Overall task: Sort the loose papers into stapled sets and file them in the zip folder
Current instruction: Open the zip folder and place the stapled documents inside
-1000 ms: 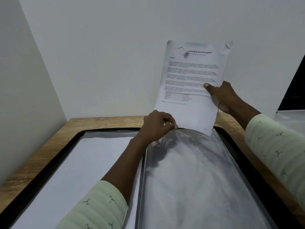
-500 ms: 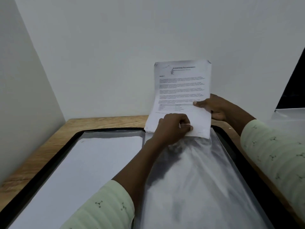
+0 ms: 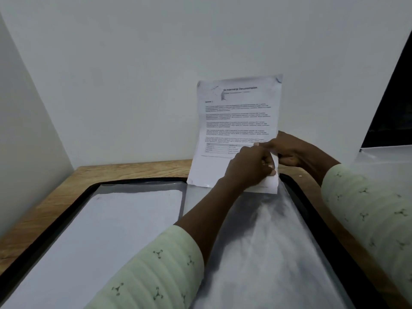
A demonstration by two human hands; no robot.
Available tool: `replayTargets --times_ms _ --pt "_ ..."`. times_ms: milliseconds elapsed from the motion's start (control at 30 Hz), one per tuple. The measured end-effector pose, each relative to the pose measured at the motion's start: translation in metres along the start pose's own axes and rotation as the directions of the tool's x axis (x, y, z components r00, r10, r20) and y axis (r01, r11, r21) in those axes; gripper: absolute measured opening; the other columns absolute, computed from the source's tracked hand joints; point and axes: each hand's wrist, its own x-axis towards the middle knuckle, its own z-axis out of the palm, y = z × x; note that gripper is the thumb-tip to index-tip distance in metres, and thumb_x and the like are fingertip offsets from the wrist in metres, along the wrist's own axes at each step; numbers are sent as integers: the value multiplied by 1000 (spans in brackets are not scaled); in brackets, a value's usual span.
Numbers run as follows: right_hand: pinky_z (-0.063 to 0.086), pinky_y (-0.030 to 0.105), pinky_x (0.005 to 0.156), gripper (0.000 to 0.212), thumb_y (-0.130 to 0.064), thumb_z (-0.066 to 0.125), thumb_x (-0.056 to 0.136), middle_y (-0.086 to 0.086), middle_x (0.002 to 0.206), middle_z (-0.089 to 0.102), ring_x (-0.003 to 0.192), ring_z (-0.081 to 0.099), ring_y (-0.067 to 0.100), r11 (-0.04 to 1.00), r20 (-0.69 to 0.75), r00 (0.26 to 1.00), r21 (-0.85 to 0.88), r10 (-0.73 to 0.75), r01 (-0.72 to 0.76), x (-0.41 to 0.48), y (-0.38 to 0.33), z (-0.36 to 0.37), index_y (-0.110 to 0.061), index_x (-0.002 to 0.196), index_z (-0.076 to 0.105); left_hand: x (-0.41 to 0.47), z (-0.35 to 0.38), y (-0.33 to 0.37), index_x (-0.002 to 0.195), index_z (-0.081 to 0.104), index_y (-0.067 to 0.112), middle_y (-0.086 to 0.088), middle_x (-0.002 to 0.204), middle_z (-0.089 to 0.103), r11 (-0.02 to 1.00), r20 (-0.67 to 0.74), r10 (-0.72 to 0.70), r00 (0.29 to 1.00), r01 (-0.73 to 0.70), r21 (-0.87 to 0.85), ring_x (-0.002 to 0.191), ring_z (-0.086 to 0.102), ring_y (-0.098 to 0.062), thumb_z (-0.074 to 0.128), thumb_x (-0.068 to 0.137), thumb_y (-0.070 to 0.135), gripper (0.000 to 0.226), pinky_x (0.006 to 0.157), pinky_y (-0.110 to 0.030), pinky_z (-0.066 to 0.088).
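- stapled papers (image 3: pixel 236 121) stand upright at the far edge of the tabletop (image 3: pixel 49 197), with their bottom at the top of the clear sleeve (image 3: pixel 267 241) in the open zip folder's (image 3: pixel 138 180) right half
- right hand (image 3: pixel 289 150) pinches their right edge, thumb in front
- left hand (image 3: pixel 249 168) has its fingers curled and pinches the lower right corner; can't tell if the sleeve's lip is in there too
- white sheets (image 3: pixel 100 230) lie in the left half

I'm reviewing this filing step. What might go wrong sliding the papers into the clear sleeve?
The bottom-left corner of the paper set could catch outside the mouth of the clear sleeve, since the left hand pinches only near its right edge. The set's top corners are already curled; a push from the right hand may buckle it.
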Motion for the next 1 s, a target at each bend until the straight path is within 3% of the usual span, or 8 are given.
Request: replayTargets --times_ms 133,233,300,500,667,767,833,1000 --pt "49 43 103 52 7 63 86 12 131 64 116 63 32 1000 -7 1000 28 2 -2 3 2 -13 -5 135 55 -2 -5 -4 88 72 21 7 84 61 999 36 -22 999 21 36 89 60 -16 82 78 34 20 79 -33 48" --pt "53 39 98 87 -18 91 55 10 129 65 115 65 28 998 41 999 45 -34 32 2 2 -18 -7 134 56 -8 -23 -15 91 70 25 9 87 58 990 127 -66 990 49 133 91 57 -16 84 73 39 27 83 -33 49" --pt "53 38 98 108 -28 99 37 8 129 66 113 66 26 997 44 998 72 -41 38 2 6 -20 -8 134 56 -15 -43 -33 81 68 27 12 79 59 976 170 -145 975 112 187 86 58 -14 84 74 36 20 82 -32 50" --pt "51 40 99 122 -35 101 28 8 134 63 120 62 27 984 23 995 148 -102 97 2 13 -15 -9 138 54 -50 -69 -89 77 77 19 4 61 52 974 136 -200 970 181 136 59 48 -9 76 78 22 3 64 -27 41" --pt "55 35 95 118 -35 100 33 6 133 64 119 63 25 984 76 990 141 -117 105 -3 9 -12 -10 138 53 -55 -63 -93 81 77 21 0 103 49 980 -62 -190 980 193 52 105 47 -17 81 78 23 6 90 -36 44" --pt "44 45 109 118 -38 100 35 8 136 61 124 59 27 995 111 989 47 -97 92 -5 5 -15 -9 139 52 -58 -67 -92 79 76 9 5 81 58 982 -19 -184 983 182 -54 69 51 4 82 77 18 12 62 -18 39" --pt "45 45 107 112 -37 99 40 8 135 61 124 59 28 996 111 991 52 -73 67 -5 5 -16 -9 138 53 -59 -65 -88 77 75 6 12 60 51 973 -23 -228 973 227 -47 51 48 1 83 76 16 12 51 -15 34" --pt "56 40 90 40 -21 61 92 11 126 67 115 65 26 944 126 990 314 66 -103 -17 9 -3 -9 131 58 -60 -66 -94 72 74 7 18 37 47 967 -84 -242 967 234 -101 42 48 7 86 72 14 14 44 -8 31"
